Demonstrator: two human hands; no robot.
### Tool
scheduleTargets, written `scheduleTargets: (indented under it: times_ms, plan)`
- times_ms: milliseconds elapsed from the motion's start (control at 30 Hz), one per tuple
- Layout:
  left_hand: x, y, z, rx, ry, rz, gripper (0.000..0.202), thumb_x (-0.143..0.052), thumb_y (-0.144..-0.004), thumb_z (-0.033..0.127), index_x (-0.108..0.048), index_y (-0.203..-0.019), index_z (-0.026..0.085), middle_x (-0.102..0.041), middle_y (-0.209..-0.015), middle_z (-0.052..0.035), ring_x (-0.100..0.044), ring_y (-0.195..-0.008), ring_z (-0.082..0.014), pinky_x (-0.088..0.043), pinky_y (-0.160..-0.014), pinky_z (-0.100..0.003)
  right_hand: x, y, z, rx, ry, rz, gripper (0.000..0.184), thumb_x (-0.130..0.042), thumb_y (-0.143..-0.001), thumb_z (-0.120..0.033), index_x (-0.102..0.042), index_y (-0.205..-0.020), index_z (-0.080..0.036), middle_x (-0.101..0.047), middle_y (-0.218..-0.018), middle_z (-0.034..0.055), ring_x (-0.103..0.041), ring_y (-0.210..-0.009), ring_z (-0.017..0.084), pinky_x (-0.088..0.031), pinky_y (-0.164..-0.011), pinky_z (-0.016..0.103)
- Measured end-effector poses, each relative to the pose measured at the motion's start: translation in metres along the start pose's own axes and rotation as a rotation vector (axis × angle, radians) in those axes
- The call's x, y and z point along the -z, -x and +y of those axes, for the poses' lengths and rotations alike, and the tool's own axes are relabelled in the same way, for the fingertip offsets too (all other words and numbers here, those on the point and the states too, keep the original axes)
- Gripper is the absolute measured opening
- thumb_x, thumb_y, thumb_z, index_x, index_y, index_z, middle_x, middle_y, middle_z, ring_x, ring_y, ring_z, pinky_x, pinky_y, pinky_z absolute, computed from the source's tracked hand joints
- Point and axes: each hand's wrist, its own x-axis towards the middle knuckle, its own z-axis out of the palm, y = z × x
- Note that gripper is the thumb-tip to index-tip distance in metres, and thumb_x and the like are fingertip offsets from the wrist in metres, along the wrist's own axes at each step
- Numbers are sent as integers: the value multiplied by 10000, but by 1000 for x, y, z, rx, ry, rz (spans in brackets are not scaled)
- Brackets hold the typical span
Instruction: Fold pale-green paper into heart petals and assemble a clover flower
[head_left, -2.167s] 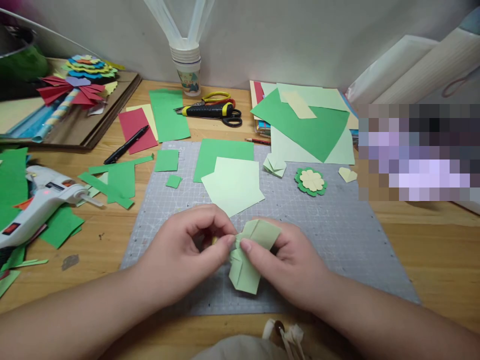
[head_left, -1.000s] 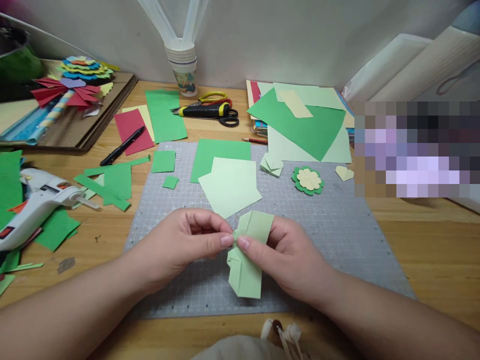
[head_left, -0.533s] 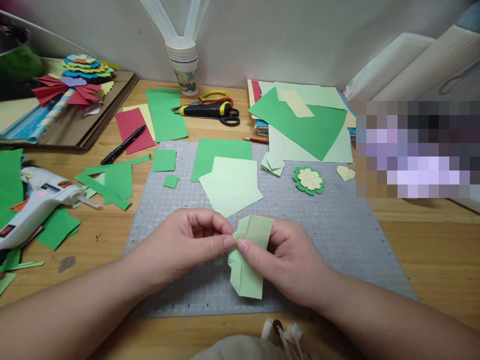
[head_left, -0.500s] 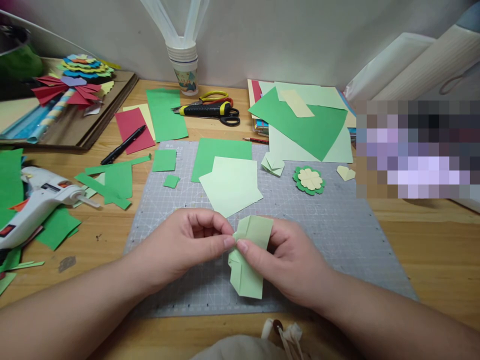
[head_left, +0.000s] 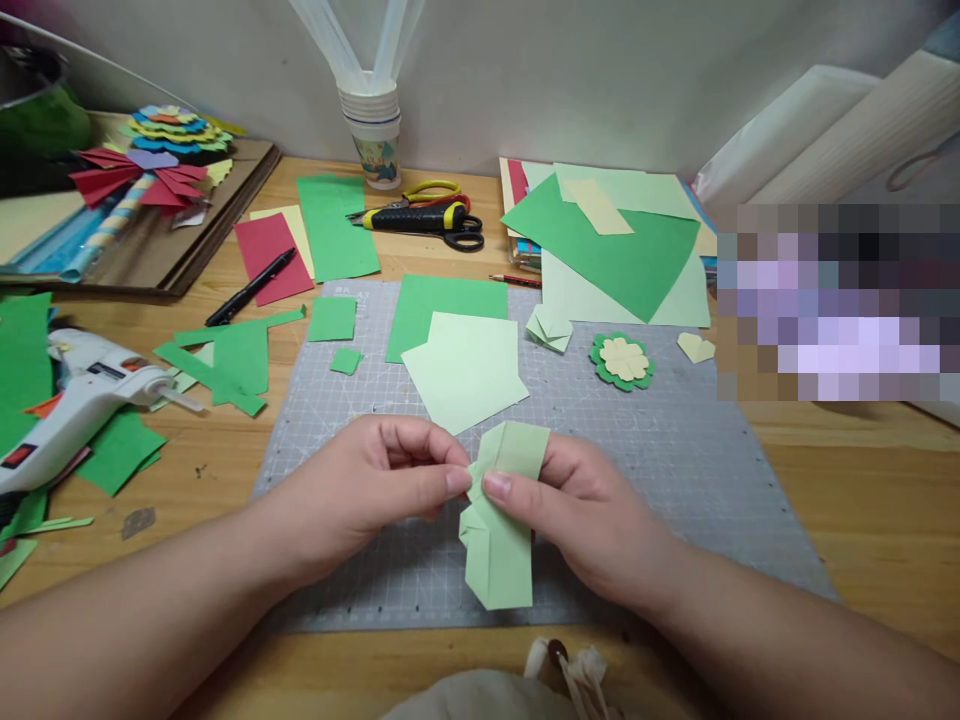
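Note:
Both of my hands pinch a folded light green paper piece (head_left: 501, 545) just above the grey cutting mat (head_left: 675, 470). My left hand (head_left: 375, 490) grips its left edge between thumb and forefinger. My right hand (head_left: 585, 510) holds it from the right, thumb on the front of the fold, fingers behind the upper flap. The lower part of the folded paper hangs down between the hands.
On the mat lie light green sheets (head_left: 465, 370), a small folded piece (head_left: 549, 328), a paper flower (head_left: 622, 361) and a paper heart (head_left: 695, 348). A glue gun (head_left: 75, 400) and green scraps lie left; a pen (head_left: 251, 288), scissors (head_left: 435, 215), cups (head_left: 373, 135) and stacked paper (head_left: 615, 250) at the back.
The folded paper has turned slightly, its lower end now hanging lower and more upright. Both hands keep their pinch and have barely shifted.

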Motion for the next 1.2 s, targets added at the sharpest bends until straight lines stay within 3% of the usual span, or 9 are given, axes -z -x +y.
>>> scheduleTargets:
  times_ms: [667,933,1200]
  plan:
    - [0,3,2,19,47,-51,90,-693,-751,237,-658,-703,169,-525,-571,56,-407,-541,-66,-320,-528,-180,1,-4,-5,128,70,-89,167,-567,-887,-202,-577,-725,-161,-472,-623,-55,-414,-564,58,-363,-545,168]
    - [-9,3,5,-119,-182,53,156,-650,-750,233,-561,-646,158,-489,-592,51,-385,-552,-79,-301,-518,-200,-3,-1,-2,31,255,157,154,-603,-850,-283,-610,-781,-145,-562,-687,-12,-497,-598,90,-419,-540,197]
    - [-9,8,5,-209,-485,-14,270,-527,-853,272,-466,-604,185,-385,-563,61,-331,-544,-94,-277,-502,-214,-3,-1,-2,12,185,67,177,-603,-848,-321,-599,-790,-153,-553,-685,-11,-495,-590,91,-434,-538,201]
